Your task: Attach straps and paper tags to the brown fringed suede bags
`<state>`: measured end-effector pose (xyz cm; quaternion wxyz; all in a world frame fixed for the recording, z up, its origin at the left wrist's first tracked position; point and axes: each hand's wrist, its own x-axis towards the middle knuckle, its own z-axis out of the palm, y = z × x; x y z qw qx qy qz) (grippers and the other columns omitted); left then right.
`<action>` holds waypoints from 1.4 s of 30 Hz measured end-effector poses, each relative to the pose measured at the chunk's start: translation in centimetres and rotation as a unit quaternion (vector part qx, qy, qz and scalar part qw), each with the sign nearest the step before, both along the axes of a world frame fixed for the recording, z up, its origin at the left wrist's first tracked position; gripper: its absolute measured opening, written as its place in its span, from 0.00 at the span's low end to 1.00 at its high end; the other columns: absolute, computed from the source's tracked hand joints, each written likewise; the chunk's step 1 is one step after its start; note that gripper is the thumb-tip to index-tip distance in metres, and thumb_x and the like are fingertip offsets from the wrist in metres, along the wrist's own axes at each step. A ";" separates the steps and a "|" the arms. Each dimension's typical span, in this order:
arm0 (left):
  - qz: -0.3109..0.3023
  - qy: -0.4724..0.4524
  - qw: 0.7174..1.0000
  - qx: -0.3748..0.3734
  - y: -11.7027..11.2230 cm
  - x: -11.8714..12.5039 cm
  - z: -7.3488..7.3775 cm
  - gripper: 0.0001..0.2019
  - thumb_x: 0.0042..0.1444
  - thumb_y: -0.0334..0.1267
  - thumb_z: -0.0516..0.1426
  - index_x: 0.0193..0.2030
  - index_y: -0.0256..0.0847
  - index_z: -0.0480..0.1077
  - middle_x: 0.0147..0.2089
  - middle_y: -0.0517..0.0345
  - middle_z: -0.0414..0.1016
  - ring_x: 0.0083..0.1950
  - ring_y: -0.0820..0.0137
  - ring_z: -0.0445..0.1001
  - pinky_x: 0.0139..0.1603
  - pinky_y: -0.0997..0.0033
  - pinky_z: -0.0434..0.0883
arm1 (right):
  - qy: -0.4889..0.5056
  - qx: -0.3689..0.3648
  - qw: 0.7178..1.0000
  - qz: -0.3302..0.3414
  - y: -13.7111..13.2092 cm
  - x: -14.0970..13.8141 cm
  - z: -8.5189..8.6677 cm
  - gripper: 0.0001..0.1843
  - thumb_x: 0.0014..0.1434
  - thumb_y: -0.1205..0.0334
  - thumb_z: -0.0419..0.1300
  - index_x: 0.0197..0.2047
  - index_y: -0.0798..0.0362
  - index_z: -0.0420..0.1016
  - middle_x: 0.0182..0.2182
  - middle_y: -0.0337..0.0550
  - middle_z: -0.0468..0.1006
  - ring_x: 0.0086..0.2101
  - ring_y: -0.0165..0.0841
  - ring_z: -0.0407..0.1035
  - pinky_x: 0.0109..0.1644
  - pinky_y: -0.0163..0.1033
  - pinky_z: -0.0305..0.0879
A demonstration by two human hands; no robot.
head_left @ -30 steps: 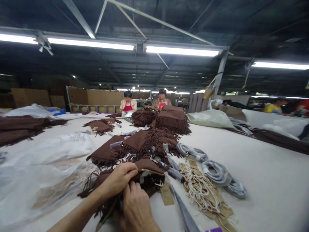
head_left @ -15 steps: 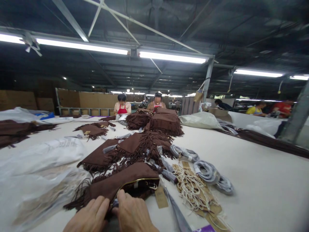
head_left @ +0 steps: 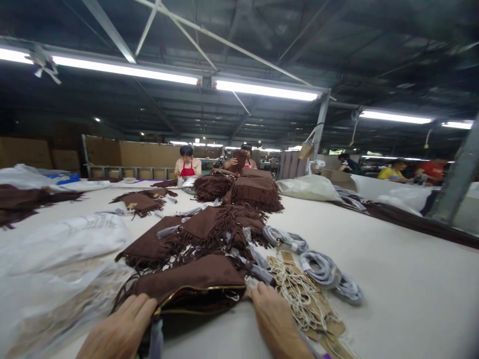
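Observation:
A brown fringed bag (head_left: pixel 194 281) lies in front of me on the white table (head_left: pixel 404 294), its gold zipper mouth gaping open toward me. My left hand (head_left: pixel 119 331) rests with fingers laid flat against the bag's left end. My right hand (head_left: pixel 275 319) reaches to the bag's right end, fingers stretched beside a pile of paper tags with white strings (head_left: pixel 303 294). Whether either hand pinches the zipper edge I cannot make out.
More brown fringed bags (head_left: pixel 209 227) are heaped up the middle of the table, with taller stacks (head_left: pixel 256 192) farther back. Grey wrapped straps (head_left: pixel 322 267) lie right of the tags. Clear plastic bags (head_left: pixel 56 264) cover the left. Two people work at the far end, others at the right.
My hands, close together at the bag's near edge, have spread apart to its two ends. The zipper mouth now gapes wider. The view shifted slightly.

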<state>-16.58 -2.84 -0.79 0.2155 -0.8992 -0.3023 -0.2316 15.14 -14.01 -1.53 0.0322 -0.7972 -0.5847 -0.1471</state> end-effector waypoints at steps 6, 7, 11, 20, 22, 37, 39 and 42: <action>-0.004 -0.028 0.999 -0.030 -1.0 0.6 3.3 0.21 0.52 0.25 0.45 0.42 0.43 0.75 0.41 0.51 0.79 0.42 0.61 0.78 0.40 0.67 0.76 | -0.040 0.041 0.997 -0.051 -0.9 3.1 4.1 0.22 0.59 0.81 0.47 0.46 0.58 0.77 0.43 0.60 0.78 0.43 0.50 0.74 0.44 0.52 0.67; -0.006 -0.029 0.999 -0.040 -1.3 0.8 3.6 0.20 0.52 0.25 0.46 0.43 0.43 0.75 0.42 0.51 0.79 0.43 0.61 0.77 0.42 0.67 0.75 | -0.015 0.057 0.997 -0.042 -1.1 2.6 4.6 0.22 0.59 0.81 0.46 0.48 0.58 0.76 0.44 0.59 0.78 0.43 0.50 0.73 0.44 0.51 0.67; 0.007 -0.020 0.994 -0.108 -2.6 2.2 5.0 0.19 0.53 0.24 0.47 0.44 0.42 0.74 0.42 0.51 0.76 0.44 0.60 0.74 0.44 0.63 0.72 | 0.296 0.048 0.942 0.152 -1.2 -3.4 3.1 0.11 0.62 0.66 0.53 0.41 0.49 0.77 0.34 0.44 0.81 0.36 0.41 0.75 0.38 0.40 0.66; 0.020 0.002 0.985 -0.170 -3.1 3.0 5.9 0.16 0.52 0.20 0.48 0.39 0.40 0.72 0.40 0.51 0.72 0.43 0.59 0.69 0.44 0.61 0.69 | 0.732 0.023 0.647 0.212 4.0 -15.8 0.2 0.21 0.57 0.42 0.59 0.35 0.53 0.72 0.27 0.42 0.77 0.30 0.35 0.71 0.34 0.36 0.65; 0.002 0.001 0.987 -0.160 -2.6 2.2 5.0 0.18 0.50 0.19 0.48 0.40 0.41 0.72 0.41 0.52 0.73 0.43 0.60 0.70 0.45 0.62 0.68 | 0.806 -0.056 0.557 0.192 4.6 -15.0 0.4 0.25 0.57 0.37 0.58 0.31 0.53 0.68 0.17 0.34 0.69 0.19 0.27 0.63 0.24 0.31 0.58; 0.065 0.044 0.986 -0.150 0.6 -0.6 1.7 0.23 0.49 0.22 0.50 0.49 0.47 0.73 0.53 0.51 0.74 0.54 0.56 0.70 0.56 0.53 0.66 | 0.921 -0.007 0.385 -0.055 -2.1 0.9 -1.0 0.18 0.59 0.54 0.63 0.26 0.53 0.60 0.16 0.26 0.59 0.12 0.15 0.47 0.16 0.23 0.35; 0.029 0.069 0.987 -0.140 -0.8 2.1 0.5 0.30 0.47 0.25 0.55 0.60 0.46 0.66 0.63 0.49 0.67 0.62 0.53 0.64 0.62 0.51 0.61 | 0.905 -0.013 0.425 -0.003 -2.0 0.5 -1.5 0.23 0.51 0.46 0.67 0.27 0.52 0.61 0.17 0.27 0.60 0.13 0.16 0.47 0.16 0.23 0.36; 0.008 0.127 0.983 -0.130 -1.5 6.5 -0.3 0.29 0.52 0.27 0.57 0.63 0.41 0.62 0.62 0.43 0.67 0.59 0.52 0.66 0.58 0.51 0.66 | 0.848 -0.017 0.526 0.061 -2.4 1.0 -2.6 0.29 0.45 0.34 0.66 0.25 0.53 0.65 0.16 0.31 0.62 0.16 0.19 0.52 0.17 0.24 0.44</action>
